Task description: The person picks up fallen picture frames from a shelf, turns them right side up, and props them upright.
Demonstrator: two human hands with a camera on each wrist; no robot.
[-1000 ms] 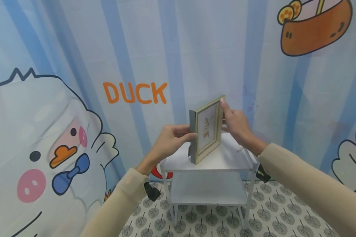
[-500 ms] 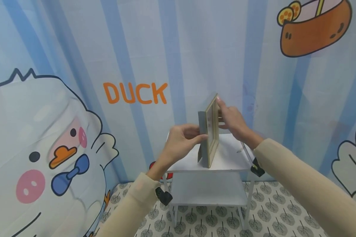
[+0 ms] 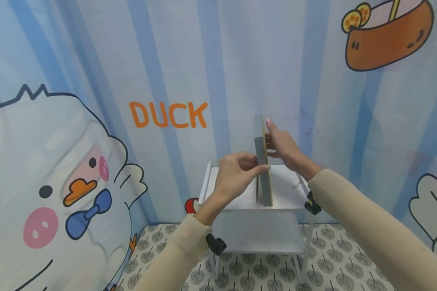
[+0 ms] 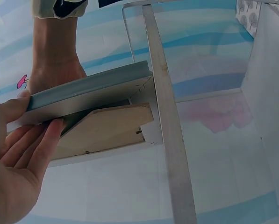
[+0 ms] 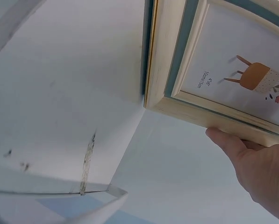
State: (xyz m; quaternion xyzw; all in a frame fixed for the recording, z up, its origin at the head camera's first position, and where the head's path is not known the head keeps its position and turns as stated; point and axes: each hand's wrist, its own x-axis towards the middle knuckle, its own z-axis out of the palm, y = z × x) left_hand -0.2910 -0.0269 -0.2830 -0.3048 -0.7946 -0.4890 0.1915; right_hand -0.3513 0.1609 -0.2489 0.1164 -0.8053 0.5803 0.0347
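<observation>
A picture frame (image 3: 265, 188) stands upright on the top of a white two-tier rack, its grey side edge turned toward me in the head view. My left hand (image 3: 233, 176) pinches the near edge, thumb on one side and fingers behind. On the far edge, my right hand (image 3: 285, 149) holds the frame. The right wrist view shows the cream and blue-green face with a printed picture (image 5: 258, 74) of an orange pot and flowers, and the right thumb on its border. A tan back panel (image 4: 106, 128) shows beside the left fingers in the left wrist view.
The white rack (image 3: 287, 194) has a lower shelf (image 3: 256, 232) beneath the top. A blue-striped curtain (image 3: 175, 48) with cartoon prints hangs behind it. Tree-patterned flooring (image 3: 153, 250) lies below. The rack's top has a dark scuff mark (image 5: 87, 163).
Both hands have turned the picture frame so its face swings away to the right and its side edge now faces me. The left hand has moved right; the right hand shifted slightly left.
</observation>
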